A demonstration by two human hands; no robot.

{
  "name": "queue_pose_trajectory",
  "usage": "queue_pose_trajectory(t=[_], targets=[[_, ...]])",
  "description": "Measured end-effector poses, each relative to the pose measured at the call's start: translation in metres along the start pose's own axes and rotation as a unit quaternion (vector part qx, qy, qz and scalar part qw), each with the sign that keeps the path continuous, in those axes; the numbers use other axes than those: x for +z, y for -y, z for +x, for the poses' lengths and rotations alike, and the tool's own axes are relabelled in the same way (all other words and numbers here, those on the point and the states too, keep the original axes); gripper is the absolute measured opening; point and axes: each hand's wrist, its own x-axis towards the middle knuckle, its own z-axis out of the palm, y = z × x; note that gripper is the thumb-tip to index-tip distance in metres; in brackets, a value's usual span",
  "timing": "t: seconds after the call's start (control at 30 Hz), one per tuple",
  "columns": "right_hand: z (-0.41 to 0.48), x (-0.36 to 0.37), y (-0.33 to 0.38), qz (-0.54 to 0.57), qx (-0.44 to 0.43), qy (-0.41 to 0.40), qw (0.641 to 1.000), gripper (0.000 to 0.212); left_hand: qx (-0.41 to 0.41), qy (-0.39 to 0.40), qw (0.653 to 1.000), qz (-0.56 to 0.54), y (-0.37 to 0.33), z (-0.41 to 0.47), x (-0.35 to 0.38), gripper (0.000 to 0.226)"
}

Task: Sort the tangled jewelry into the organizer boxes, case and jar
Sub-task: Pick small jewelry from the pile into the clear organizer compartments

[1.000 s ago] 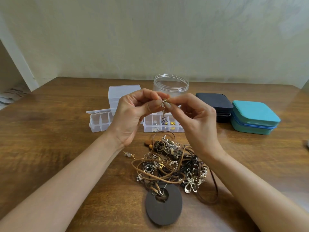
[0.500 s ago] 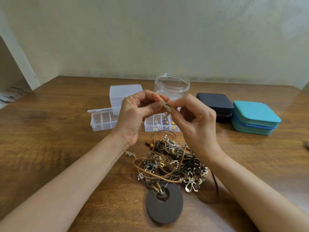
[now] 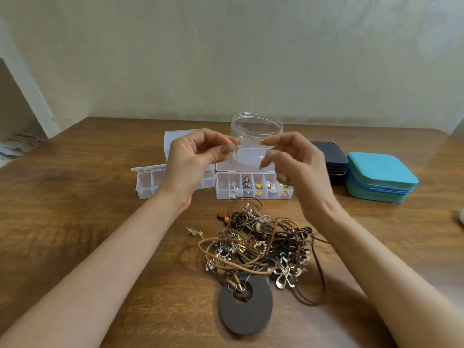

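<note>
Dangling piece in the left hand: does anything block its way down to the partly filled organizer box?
Nothing visible does. The left hand pinches the dangling piece above the open organizer box; the right hand is beside it.

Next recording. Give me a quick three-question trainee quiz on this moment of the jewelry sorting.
1. True or false: the jar has a lid on it.
2. Fill in: the right hand holds ____.
3. The small dangling piece is pinched by: A) the left hand; B) the right hand; C) both hands.

Key: 1 false; 2 nothing; 3 A.
</note>
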Motion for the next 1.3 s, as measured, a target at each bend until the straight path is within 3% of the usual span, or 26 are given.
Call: queue_pose_trajectory(t=[0.07,0.13,0.23,0.43,0.63,0.8,1.0,1.13,1.3], targets=[[0.006,-0.007,-0.002,0.064,0.047,-0.023,0.997,0.025,0.019,0.005,0.984,0.176,0.008,0.006,0.0,0.008],[0.01,-0.011,-0.004,0.106,0.075,-0.024,0.991,0.029,0.035,0.009,0.94,0.34,0.02,0.013,0.003,0.008],[0.011,-0.012,-0.005,0.14,0.111,-0.011,0.984,0.036,0.032,0.017,0.898,0.439,0.031,0.018,0.007,0.011],[0.012,-0.01,-0.012,0.115,0.112,0.003,0.987,0.043,0.1,-0.029,0.854,0.51,0.035,0.018,-0.003,0.006],[0.012,-0.008,-0.016,0.07,0.097,0.021,0.993,0.047,0.085,-0.007,0.825,0.559,0.033,0.017,-0.006,0.006],[0.011,-0.006,-0.019,0.057,0.086,0.04,0.994,0.047,0.109,-0.045,0.837,0.534,0.027,0.019,-0.011,0.007],[0.012,0.004,-0.02,0.088,0.056,0.06,0.993,0.043,0.093,-0.01,0.827,0.554,0.032,0.015,-0.008,0.007],[0.021,0.02,-0.017,0.052,0.047,0.079,0.994,0.039,0.086,0.012,0.816,0.571,0.032,0.017,-0.011,0.012],[0.037,0.047,-0.023,-0.041,0.033,0.106,0.993,0.041,0.125,-0.083,0.837,0.527,0.019,0.022,-0.031,0.013]])
